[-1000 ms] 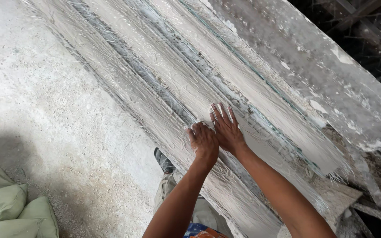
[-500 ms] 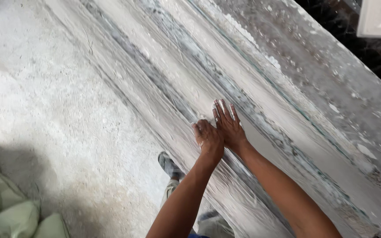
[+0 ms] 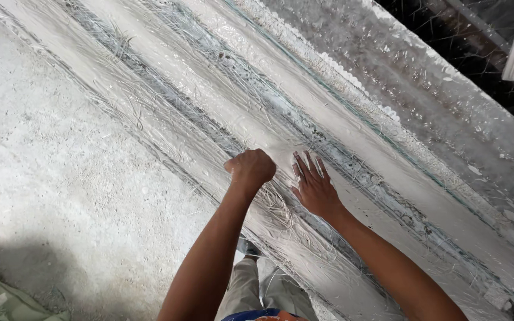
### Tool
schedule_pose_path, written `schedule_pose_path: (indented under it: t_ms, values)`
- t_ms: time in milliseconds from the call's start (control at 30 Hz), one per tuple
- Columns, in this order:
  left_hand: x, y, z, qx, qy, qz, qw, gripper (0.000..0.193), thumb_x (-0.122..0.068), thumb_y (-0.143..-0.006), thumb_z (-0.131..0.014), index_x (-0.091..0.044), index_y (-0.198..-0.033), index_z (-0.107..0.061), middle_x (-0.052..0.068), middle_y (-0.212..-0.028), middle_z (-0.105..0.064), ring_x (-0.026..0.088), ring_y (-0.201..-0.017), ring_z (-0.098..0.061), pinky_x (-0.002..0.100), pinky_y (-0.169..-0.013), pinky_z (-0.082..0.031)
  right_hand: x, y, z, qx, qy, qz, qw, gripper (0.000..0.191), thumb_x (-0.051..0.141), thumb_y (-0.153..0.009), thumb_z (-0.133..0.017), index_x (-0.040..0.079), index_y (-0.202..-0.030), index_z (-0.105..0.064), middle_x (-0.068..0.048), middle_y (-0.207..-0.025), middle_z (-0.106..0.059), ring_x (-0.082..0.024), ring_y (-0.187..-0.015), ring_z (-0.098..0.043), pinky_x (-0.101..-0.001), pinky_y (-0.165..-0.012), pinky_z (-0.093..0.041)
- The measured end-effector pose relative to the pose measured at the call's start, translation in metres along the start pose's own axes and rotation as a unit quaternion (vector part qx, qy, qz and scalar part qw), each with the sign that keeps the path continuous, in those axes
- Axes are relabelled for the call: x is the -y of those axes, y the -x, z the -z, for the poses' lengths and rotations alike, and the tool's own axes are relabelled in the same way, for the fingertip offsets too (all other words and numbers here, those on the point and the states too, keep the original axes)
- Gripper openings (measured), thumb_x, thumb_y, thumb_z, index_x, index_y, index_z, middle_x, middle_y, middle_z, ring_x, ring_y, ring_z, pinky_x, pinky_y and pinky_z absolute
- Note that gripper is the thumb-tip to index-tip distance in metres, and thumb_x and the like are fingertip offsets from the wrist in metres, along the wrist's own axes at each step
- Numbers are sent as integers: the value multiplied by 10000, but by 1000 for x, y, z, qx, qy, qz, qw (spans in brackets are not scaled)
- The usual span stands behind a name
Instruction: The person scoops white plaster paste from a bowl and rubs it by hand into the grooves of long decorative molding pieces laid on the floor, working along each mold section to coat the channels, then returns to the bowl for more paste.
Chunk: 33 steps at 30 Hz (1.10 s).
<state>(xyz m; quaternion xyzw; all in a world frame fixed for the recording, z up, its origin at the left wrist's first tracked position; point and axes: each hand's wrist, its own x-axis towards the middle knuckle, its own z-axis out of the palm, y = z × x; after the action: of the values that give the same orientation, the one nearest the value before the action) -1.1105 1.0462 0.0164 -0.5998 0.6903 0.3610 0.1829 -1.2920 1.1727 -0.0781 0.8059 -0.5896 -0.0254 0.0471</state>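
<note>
Overhead, head view: my left hand [image 3: 251,168] clenched, apparently bunching pale fibre strands [image 3: 281,208]; my right hand [image 3: 312,185] released, palm flat on the long white moulded strip [image 3: 352,137] along the worktop [image 3: 60,148]. Fibres laid lengthwise; loose ends remain unpressed near me. Green sacks [image 3: 1,297] beside.
</note>
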Motion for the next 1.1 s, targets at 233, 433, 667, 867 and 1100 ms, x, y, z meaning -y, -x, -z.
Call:
schedule_pose_path:
  t_ms: [233, 433, 667, 867, 1100]
  values:
    - [23, 65, 43, -117, 22, 29, 993, 527, -228, -1028, -368, -142, -1545, -422, 161, -906, -800, 339, -836, -770, 542, -850, -520, 0, 0, -2, 16, -19, -16, 1000, 672, 470, -995, -510, -16, -1458, -497, -140, -1661, -261, -326, -1552, -172, -523, -1263, -100]
    - [62, 58, 100, -285, 28, 15, 958, 444, -398, -1057, -441, -86, -1037, -756, 188, -1017, -747, 392, -948, -723, 547, -862, -561, 3, -23, -1, -8, -19, -5, 1000, 739, 484, -985, -519, -20, -1518, -424, -153, -1672, -232, -320, -1556, -156, -517, -1253, -101]
    - [52, 53, -32, -140, -53, 5, 989, 346, -263, -1067, -421, -110, -1155, -718, 188, -1218, -680, 387, -1046, -725, 596, -910, -528, 19, -90, -10, -54, -22, 9, 998, 708, 452, -999, -550, 30, -1549, -402, -135, -1698, -223, -307, -1580, -147, -530, -1273, -121]
    - [14, 37, -122, -270, -63, -149, 949, 318, -235, -838, -629, -113, -1130, -662, 162, -1171, -598, 348, -1133, -564, 574, -938, -440, 12, -157, -4, -75, -138, -37, 987, 723, 392, -978, -558, -8, -1552, -378, -175, -1656, -248, -348, -1544, -155, -560, -1220, -138]
    - [-3, 29, -107, -233, -175, -56, 955, 308, -216, -859, -668, -36, -1108, -676, 125, -1097, -564, 276, -1083, -502, 413, -889, -365, -7, -108, 15, -78, -285, -57, 954, 511, 295, -1060, -514, 12, -1484, -474, -180, -1670, -324, -356, -1603, -232, -518, -1285, -225]
